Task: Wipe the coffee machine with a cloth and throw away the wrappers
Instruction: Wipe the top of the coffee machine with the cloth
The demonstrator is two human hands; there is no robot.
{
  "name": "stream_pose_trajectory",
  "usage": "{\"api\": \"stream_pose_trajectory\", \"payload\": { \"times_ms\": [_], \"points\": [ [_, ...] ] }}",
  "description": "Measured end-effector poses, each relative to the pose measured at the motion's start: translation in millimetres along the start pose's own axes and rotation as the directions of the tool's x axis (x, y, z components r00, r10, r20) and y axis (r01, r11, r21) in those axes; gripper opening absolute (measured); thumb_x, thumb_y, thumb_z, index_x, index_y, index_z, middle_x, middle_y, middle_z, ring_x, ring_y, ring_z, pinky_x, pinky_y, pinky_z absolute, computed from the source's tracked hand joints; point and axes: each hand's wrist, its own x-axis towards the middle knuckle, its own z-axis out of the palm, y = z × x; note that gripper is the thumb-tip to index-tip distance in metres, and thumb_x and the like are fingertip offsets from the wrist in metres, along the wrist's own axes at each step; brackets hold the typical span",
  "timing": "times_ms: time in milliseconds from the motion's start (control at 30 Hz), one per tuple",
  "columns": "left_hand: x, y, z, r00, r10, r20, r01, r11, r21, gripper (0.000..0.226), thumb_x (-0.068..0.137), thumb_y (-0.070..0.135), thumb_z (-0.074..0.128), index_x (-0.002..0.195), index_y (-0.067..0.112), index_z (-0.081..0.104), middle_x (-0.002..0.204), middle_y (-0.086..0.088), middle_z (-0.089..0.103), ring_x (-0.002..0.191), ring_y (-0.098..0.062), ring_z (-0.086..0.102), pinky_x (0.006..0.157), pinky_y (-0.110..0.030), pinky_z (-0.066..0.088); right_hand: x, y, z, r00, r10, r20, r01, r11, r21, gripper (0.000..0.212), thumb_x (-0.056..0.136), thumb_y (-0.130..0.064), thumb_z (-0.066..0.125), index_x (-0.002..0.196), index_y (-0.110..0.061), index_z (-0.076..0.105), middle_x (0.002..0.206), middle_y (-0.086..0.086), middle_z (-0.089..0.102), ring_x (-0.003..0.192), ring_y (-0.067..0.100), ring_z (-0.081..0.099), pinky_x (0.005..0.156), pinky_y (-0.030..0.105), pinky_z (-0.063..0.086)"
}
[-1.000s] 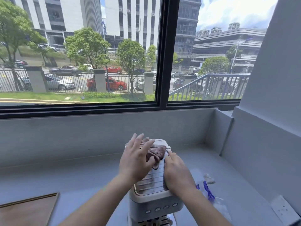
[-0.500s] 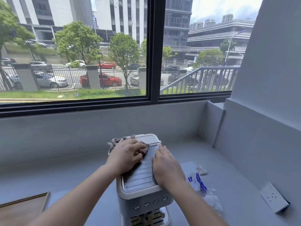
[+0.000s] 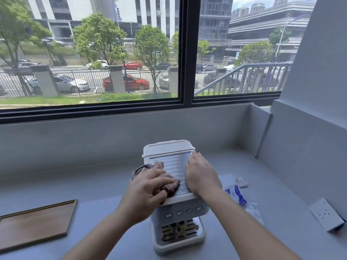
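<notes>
My left hand (image 3: 148,186) has drawn the crumpled brown-grey cloth (image 3: 170,184) back from the far left corner of the lid to the near left edge since half a second ago, while my right hand (image 3: 201,174) has kept its place on the right side. Nearest me, the white plastic coffee machine (image 3: 180,216) stands on the pale grey stone counter (image 3: 93,184), its slotted drip tray and row of four round buttons facing me. My left fingers are curled down over the cloth, pressing it against the ribbed metal top plate (image 3: 173,166). My right hand lies flat along the plate's right edge, fingers stretched out together and holding nothing. On the counter just to the right of the machine lie the clear plastic wrappers with blue print (image 3: 238,196), and beyond them a small crumpled white scrap (image 3: 241,182). A flat wooden board (image 3: 35,222) lies well apart to the left. A white wall socket (image 3: 325,214) sits on the right wall. Beyond, a black-framed window (image 3: 185,53) shows parked cars and trees.
</notes>
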Motion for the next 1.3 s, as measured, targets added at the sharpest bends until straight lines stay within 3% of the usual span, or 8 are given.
{"api": "stream_pose_trajectory", "payload": {
  "times_ms": [300,467,633,800,933,1067,1167,1300],
  "points": [
    [20.2,14.2,3.7,0.982,-0.149,-0.115,0.154,0.988,0.031,0.027,0.08,0.02,0.062,0.101,0.031,0.076,0.104,0.011,0.07,0.102,-0.013,0.056,0.092,-0.037,0.043,-1.8,-3.9,-9.1,0.999,-0.011,0.044,0.011,1.0,-0.002,0.048,0.103,-0.016,0.027,0.15,-0.008,0.033,0.164,0.002,0.021,0.151,0.017,0.016,0.117,0.03,0.021],
    [-24.4,26.9,19.7,0.996,-0.008,-0.093,0.019,0.994,0.112,0.032,0.082,0.03,0.056,0.111,0.035,0.068,0.114,0.021,0.064,0.118,-0.01,0.054,0.103,-0.041,0.04,-0.3,-1.1,-10.0,1.0,-0.005,0.015,0.005,0.999,0.036,0.04,0.102,-0.012,0.027,0.136,-0.006,0.048,0.16,0.001,0.032,0.147,0.019,0.027,0.11,0.034,0.032],
    [-8.4,38.7,25.8,0.995,0.072,-0.063,-0.052,0.961,0.273,0.027,0.082,0.03,0.056,0.107,0.028,0.069,0.102,0.009,0.068,0.103,-0.018,0.061,0.097,-0.032,0.041,-0.6,-4.1,-18.7,0.994,0.079,-0.08,-0.06,0.974,0.22,0.023,0.095,-0.009,0.034,0.084,-0.013,0.053,0.108,0.01,0.066,0.101,0.033,0.056,0.078,0.04,0.043],
    [29.5,53.0,46.6,0.995,0.096,0.019,-0.097,0.944,0.316,0.025,0.089,0.035,0.053,0.107,0.025,0.067,0.097,0.0,0.065,0.098,-0.023,0.056,0.094,-0.037,0.043,-7.5,0.8,-31.4,0.964,0.263,0.037,-0.19,0.587,0.787,0.027,0.092,-0.011,0.051,0.07,-0.002,0.062,0.062,-0.001,0.058,0.066,0.022,0.052,0.059,0.029,0.044],
    [48.6,62.9,49.6,0.983,0.108,0.147,-0.132,0.978,0.163,0.034,0.09,0.039,0.057,0.121,0.026,0.061,0.121,0.0,0.059,0.115,-0.021,0.048,0.108,-0.039,0.031,-22.8,12.3,-44.6,0.963,0.24,0.119,-0.181,0.253,0.951,0.024,0.099,-0.008,0.051,0.092,-0.011,0.074,0.103,0.006,0.075,0.097,0.015,0.071,0.084,0.027,0.057],
    [39.7,36.9,7.9,1.0,-0.011,-0.02,0.008,0.991,-0.135,0.051,0.081,0.045,0.058,0.129,0.027,0.058,0.143,0.005,0.047,0.136,-0.014,0.037,0.115,-0.038,0.026,-49.1,26.9,-49.5,0.983,0.178,-0.048,-0.063,0.568,0.821,0.028,0.101,-0.032,0.055,0.127,-0.029,0.063,0.139,-0.007,0.058,0.124,0.003,0.054,0.103,0.02,0.039],
    [31.3,15.9,-4.9,0.973,-0.198,-0.123,0.198,0.98,-0.015,0.054,0.089,0.041,0.042,0.137,0.017,0.051,0.145,0.0,0.047,0.135,-0.016,0.039,0.11,-0.029,0.03,-57.5,14.5,-50.3,0.981,-0.115,-0.155,0.163,0.924,0.347,0.05,0.093,-0.052,0.058,0.141,-0.041,0.048,0.155,-0.014,0.035,0.142,0.004,0.03,0.112,0.027,0.029],
    [26.0,14.3,28.1,0.959,-0.279,0.054,0.272,0.957,0.103,0.057,0.099,0.038,0.029,0.15,0.013,0.027,0.159,-0.003,0.028,0.146,-0.01,0.016,0.117,-0.025,0.003,-51.0,-10.4,-41.2,0.947,-0.319,-0.034,0.321,0.946,0.042,0.044,0.09,-0.053,0.052,0.134,-0.048,0.053,0.155,-0.013,0.039,0.143,0.01,0.031,0.113,0.033,0.031]
  ]
}}
